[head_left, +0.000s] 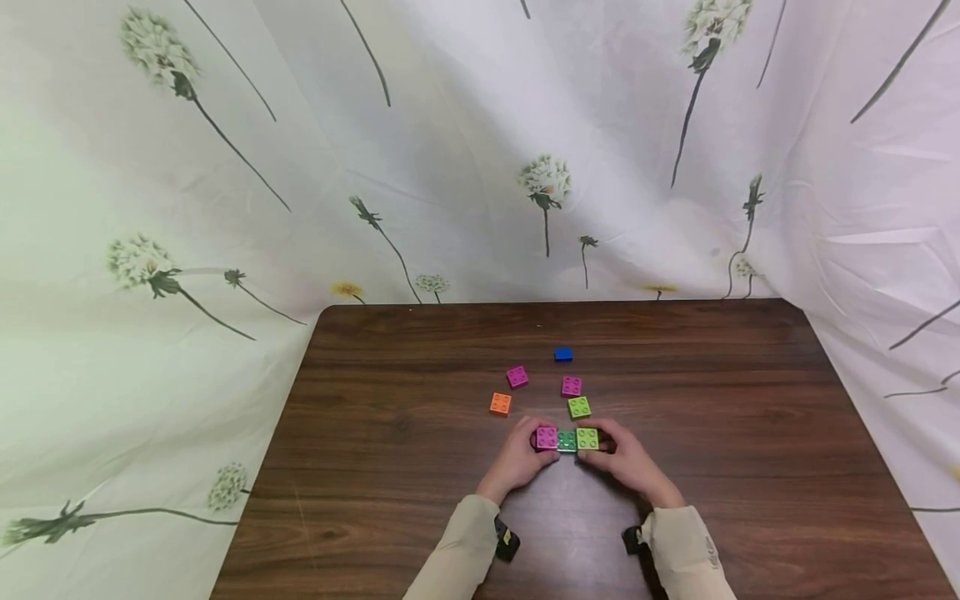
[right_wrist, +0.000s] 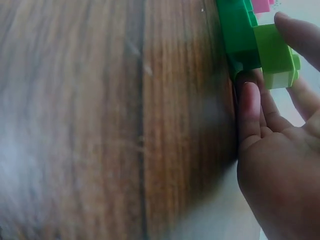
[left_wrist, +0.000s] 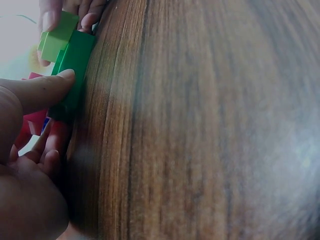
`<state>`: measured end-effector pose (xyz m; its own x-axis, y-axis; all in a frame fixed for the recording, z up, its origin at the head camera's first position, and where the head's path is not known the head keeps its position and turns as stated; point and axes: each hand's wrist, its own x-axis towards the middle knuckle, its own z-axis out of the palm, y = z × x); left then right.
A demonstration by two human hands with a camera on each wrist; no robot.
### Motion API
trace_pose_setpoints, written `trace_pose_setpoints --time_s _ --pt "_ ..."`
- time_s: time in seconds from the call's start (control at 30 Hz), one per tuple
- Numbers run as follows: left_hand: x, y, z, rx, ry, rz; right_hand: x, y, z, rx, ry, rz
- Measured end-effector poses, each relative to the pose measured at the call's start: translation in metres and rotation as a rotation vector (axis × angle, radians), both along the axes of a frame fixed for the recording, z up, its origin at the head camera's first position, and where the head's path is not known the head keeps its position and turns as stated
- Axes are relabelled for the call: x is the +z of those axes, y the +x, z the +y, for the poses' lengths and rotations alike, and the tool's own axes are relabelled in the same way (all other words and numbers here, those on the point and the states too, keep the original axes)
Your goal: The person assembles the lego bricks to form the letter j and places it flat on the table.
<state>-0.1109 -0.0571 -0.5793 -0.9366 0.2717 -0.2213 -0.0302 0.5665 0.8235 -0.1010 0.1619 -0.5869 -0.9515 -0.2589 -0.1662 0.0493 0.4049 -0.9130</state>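
Near the front middle of the table, a dark green brick (head_left: 566, 442) carries a pink brick (head_left: 547, 438) on its left end and a light green brick (head_left: 587, 439) on its right end. My left hand (head_left: 517, 461) grips the dark green brick at its left end; in the left wrist view the thumb lies along its side, below the pink brick. With thumb and fingers, my right hand (head_left: 632, 463) pinches the light green brick; in the right wrist view this brick (right_wrist: 274, 54) overhangs the dark green brick's end. The fingertips behind the bricks are partly hidden.
Loose bricks lie just beyond the hands: light green (head_left: 579, 407), pink (head_left: 572, 386), another pink (head_left: 517, 377), orange (head_left: 501, 404) and blue (head_left: 563, 354). The dark wooden table (head_left: 375, 500) meets a flower-patterned curtain (head_left: 465, 167) at the back and sides.
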Motion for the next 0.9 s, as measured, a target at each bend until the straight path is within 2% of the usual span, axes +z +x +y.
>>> trace_pose_setpoints --time_s 0.23,0.43,0.7,0.9 --pt "0.0 0.0 0.0 -0.002 0.004 0.006 -0.001 -0.002 0.002 -0.098 -0.107 -0.107" --pt "0.001 0.0 0.001 -0.003 0.009 0.012 -0.001 -0.005 0.004 -0.196 -0.182 -0.098" --pt "-0.001 0.0 0.0 -0.004 0.002 0.015 0.005 -0.015 0.003 -0.216 -0.058 -0.002" --pt "0.0 0.0 0.001 -0.001 0.005 0.011 0.009 -0.026 0.001 -0.159 0.048 0.107"
